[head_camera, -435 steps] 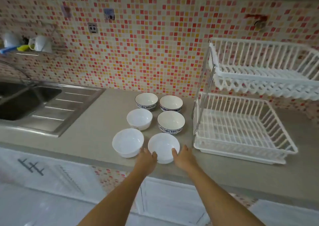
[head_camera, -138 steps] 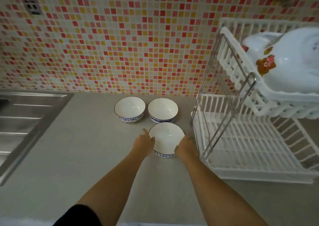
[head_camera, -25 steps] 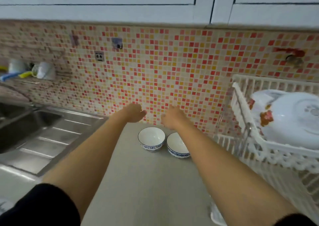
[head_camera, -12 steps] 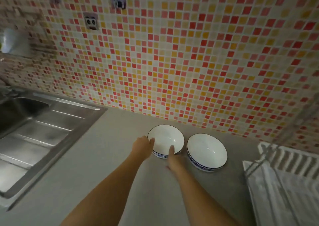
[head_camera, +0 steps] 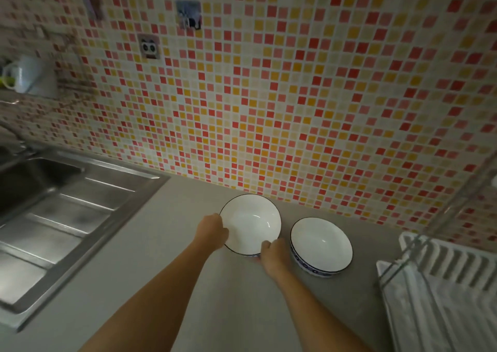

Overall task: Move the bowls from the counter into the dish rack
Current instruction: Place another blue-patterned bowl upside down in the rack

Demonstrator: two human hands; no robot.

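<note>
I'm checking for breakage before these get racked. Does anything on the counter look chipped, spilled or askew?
Nothing stands out. Both hands, left hand and right hand, grip the left bowl; the right bowl sits upright beside it. Both look empty and intact, and the counter looks dry.

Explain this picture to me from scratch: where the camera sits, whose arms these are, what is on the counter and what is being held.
There is no machine here. The one picture comes from a wide-angle camera worn on a person's head, looking forward and down, so the two bare arms reaching in from the bottom are that person's own. On the grey counter two white bowls with blue-patterned sides stand by the tiled wall. The left hand and the right hand grip opposite sides of the left bowl, which looks slightly tipped. The right bowl stands beside it, untouched. The white dish rack is at the right edge, and a steel sink at the left.
</note>
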